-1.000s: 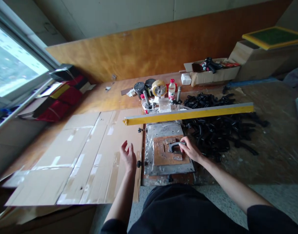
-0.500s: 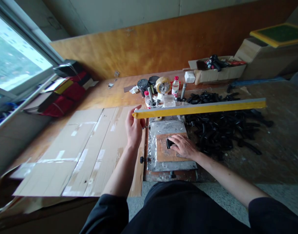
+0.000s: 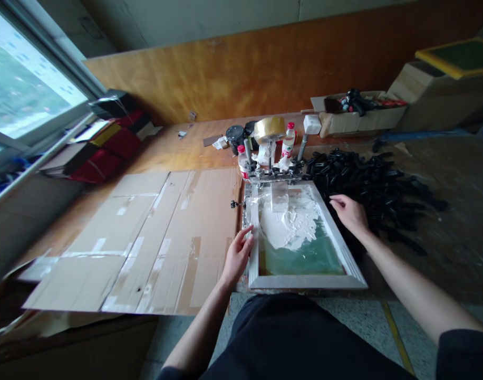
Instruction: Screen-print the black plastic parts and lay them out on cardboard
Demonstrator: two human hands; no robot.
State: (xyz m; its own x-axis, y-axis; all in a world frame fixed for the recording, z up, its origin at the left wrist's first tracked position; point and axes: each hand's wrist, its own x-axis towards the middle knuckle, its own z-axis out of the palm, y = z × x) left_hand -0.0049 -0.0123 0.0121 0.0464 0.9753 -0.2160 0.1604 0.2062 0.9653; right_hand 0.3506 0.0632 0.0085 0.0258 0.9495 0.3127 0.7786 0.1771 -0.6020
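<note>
A screen-printing frame (image 3: 308,281) with pale metal rails lies lowered over the base. Thick white paste (image 3: 291,228) covers the far part of its green mesh (image 3: 300,258). A pale rectangular plate (image 3: 280,197) rests at the back of the paste. My left hand (image 3: 238,254) is beside the left rail, fingers apart, its fingertips at the rail; whether they press on it I cannot tell. Right of the frame, my right hand (image 3: 350,214) hovers with loosely bent fingers and nothing visible in them. The board and small black piece are hidden beneath the screen.
Black plastic parts (image 3: 368,179) are heaped to the right. Flattened cardboard (image 3: 146,243) covers the table on the left. Behind the frame stand metal clamps (image 3: 273,173), a tape roll (image 3: 270,129), a red-capped bottle (image 3: 289,140) and dark tubs (image 3: 235,138). An open carton (image 3: 358,122) sits farther back.
The screen frame has swung down from its raised position to lie flat. My left hand has let go of its corner and come lower; my right hand has left the black piece and moved right.
</note>
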